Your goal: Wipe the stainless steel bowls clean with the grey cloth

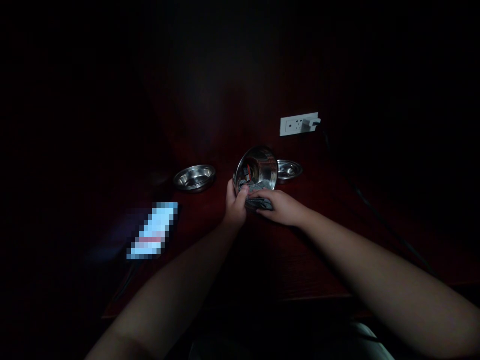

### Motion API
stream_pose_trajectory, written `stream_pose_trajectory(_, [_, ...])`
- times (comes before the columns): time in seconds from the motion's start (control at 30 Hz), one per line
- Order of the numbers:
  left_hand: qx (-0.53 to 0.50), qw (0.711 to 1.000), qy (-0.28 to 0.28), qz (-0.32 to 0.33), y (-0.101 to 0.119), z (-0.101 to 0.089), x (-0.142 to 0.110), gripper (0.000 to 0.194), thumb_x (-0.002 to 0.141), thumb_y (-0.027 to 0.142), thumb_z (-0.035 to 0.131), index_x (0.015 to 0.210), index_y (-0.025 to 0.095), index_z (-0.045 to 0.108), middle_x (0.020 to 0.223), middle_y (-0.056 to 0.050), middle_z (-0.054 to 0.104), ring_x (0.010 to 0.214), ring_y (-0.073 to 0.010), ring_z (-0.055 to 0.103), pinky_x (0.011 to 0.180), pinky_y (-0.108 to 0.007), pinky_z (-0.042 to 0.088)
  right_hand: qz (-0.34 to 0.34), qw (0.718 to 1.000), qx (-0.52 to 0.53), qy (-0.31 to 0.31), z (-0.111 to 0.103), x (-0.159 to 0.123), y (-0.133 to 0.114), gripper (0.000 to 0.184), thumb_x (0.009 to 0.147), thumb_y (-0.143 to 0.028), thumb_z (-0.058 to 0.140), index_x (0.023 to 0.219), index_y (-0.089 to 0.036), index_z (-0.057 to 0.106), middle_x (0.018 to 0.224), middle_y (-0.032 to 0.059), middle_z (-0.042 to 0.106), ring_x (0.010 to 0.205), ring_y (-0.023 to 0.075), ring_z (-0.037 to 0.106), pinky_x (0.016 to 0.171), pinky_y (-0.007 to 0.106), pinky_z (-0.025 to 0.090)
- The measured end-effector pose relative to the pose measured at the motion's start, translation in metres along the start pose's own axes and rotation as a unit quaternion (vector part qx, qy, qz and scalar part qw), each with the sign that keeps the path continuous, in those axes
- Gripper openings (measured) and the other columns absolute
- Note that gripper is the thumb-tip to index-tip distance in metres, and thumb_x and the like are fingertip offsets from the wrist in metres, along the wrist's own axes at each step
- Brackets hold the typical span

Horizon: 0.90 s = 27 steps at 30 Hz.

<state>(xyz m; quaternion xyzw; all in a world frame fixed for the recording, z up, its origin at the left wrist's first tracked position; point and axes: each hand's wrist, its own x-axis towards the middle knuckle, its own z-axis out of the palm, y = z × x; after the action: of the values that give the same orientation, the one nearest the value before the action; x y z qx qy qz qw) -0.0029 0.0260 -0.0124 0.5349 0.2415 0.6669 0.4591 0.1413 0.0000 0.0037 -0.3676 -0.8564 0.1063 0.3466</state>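
A shiny metal bowl [268, 167] is tilted up with its opening toward me, over the middle of the dark red table. My left hand [236, 204] grips its lower left rim, thumb on the near side and fingers behind. My right hand [283, 206] is closed around a folded grey cloth [264, 201], which lies against the bowl's lower rim. A small orange and black patch, maybe a label or a reflection, shows inside the bowl. The left fingers behind the bowl are mostly hidden.
One metal dish [195, 178] stands to the left, another [290, 171] behind the bowl on the right. A lit, pixelated screen [153, 232] lies at the left. A wall socket [299, 124] holds a white plug, and a dark cable [390, 227] runs along the right. The surroundings are very dark.
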Motion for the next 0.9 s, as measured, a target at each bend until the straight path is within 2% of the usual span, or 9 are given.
stream_pose_trajectory(0.27, [0.005, 1.0, -0.011, 0.005, -0.001, -0.0015, 0.0002, 0.033, 0.076, 0.037, 0.056, 0.104, 0.02, 0.052, 0.099, -0.003, 0.059, 0.092, -0.0157, 0.055, 0.084, -0.029, 0.043, 0.017, 1.0, 0.0, -0.001, -0.0009, 0.0002, -0.0017, 0.04, 0.069, -0.008, 0.054, 0.108, -0.018, 0.058, 0.106, 0.0061, 0.063, 0.097, 0.0178, 0.058, 0.089, 0.033, 0.044])
stream_pose_trajectory(0.5, [0.011, 1.0, -0.025, 0.002, -0.001, -0.0017, 0.0001, 0.032, 0.077, 0.036, 0.055, 0.104, 0.019, 0.052, 0.098, -0.004, 0.059, 0.09, -0.0158, 0.055, 0.083, -0.029, 0.043, 0.031, 0.999, 0.007, 0.007, -0.0028, -0.0001, -0.0045, 0.053, 0.063, 0.003, 0.044, 0.11, -0.018, 0.058, 0.106, 0.0057, 0.064, 0.097, 0.0168, 0.059, 0.089, 0.033, 0.044])
stream_pose_trajectory(0.9, [0.025, 0.999, -0.022, -0.003, -0.0014, -0.0016, 0.0, 0.03, 0.075, 0.032, 0.056, 0.102, 0.019, 0.053, 0.095, -0.003, 0.06, 0.089, -0.0153, 0.056, 0.082, -0.027, 0.043, 0.006, 1.0, 0.028, -0.007, -0.0056, 0.0, -0.0075, 0.054, 0.062, 0.004, 0.041, 0.107, -0.018, 0.06, 0.104, 0.0046, 0.065, 0.097, 0.0161, 0.059, 0.087, 0.031, 0.044])
